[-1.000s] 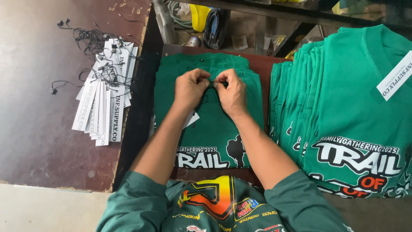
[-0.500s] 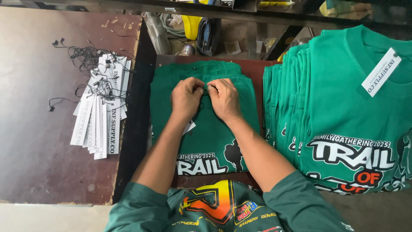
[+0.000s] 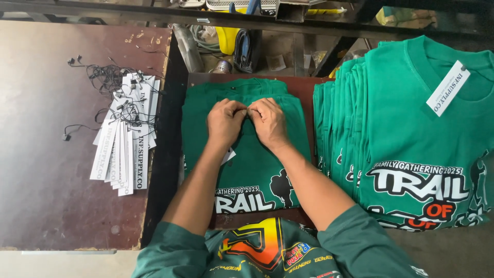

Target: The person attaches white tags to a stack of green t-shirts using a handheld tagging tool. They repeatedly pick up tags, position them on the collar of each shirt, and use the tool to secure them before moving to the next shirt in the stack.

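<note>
Both hands, the left hand and the right hand, are covering the collar area of the green shirt, so whatever the fingertips are pinching is staying out of sight. A white tag is peeking out from under the left wrist, mostly hidden. The shirt stack at right is running off the picture's right edge, and the shelf clutter beyond is sitting too dark to identify.

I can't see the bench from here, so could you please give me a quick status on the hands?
Left hand and right hand pinched together on green shirt. Contents of pinch unclear. Tag pile untouched at left. Nothing obstructing.
</note>
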